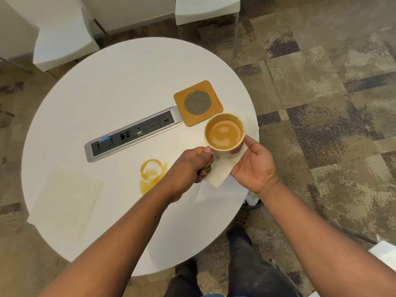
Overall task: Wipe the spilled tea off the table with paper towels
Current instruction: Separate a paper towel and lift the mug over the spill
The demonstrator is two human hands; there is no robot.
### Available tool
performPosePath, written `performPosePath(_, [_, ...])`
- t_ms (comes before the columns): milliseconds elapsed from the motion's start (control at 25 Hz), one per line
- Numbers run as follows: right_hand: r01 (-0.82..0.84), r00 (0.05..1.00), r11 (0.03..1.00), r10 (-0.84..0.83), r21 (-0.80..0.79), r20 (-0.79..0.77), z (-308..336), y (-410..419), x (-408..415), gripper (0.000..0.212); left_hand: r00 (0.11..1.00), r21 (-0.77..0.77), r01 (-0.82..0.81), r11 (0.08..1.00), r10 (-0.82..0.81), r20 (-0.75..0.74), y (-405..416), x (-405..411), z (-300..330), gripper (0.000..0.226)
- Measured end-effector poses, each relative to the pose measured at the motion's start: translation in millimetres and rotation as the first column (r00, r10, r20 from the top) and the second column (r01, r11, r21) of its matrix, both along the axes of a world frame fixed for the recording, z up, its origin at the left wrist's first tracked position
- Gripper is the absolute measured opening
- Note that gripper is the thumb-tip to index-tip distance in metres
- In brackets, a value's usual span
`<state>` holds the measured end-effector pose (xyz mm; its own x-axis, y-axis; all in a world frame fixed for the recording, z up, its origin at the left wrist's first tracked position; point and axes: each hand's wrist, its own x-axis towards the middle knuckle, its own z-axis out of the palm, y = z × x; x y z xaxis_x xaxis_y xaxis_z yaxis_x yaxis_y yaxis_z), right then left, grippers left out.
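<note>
A tea spill (150,175), a brown ring with a puddle below it, lies on the round white table (120,82) near its front middle. My left hand (192,168) grips a paper cup of milky tea (224,132) by its left side, held just above the table's right part. A paper towel (218,174) hangs under the cup. My right hand (255,163) holds that towel palm up, thumb on top beside the cup, fingers hidden beneath it. A second paper towel (66,200) lies flat at the table's left front edge.
A brown square coaster (198,102) with a mesh centre sits just behind the cup. A grey power socket panel (132,133) runs across the table's middle. White chairs (64,43) stand behind the table. My legs and patterned carpet (321,103) show below and right.
</note>
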<state>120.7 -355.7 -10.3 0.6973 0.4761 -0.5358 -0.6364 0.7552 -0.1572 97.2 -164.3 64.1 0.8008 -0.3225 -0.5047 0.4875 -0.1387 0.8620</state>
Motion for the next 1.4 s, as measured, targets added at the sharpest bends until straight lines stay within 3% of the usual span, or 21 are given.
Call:
performPosePath(200, [-0.018,1.0,1.0,0.018,-0.026,0.01,4,-5,3,0.053,0.996,-0.029,0.086,0.996,-0.087,-0.019,7,9,5,0.041])
performPosePath(680, [-0.076,0.995,0.993,0.07,0.085,0.074,11,-22,-3,0.058,0.981,-0.005,0.194,0.981,-0.194,0.004,7,18,13,0.04])
performPosePath(1000, [0.01,0.998,1.0,-0.011,0.009,0.054,16,-22,-3,0.055,0.997,-0.042,0.076,0.996,-0.076,0.02,-5,10,11,0.038])
performPosePath(1400, [0.134,0.99,0.991,-0.135,0.029,0.048,17,-16,-3,0.052,0.991,-0.076,-0.123,0.989,0.127,0.051,-26,-9,13,0.039])
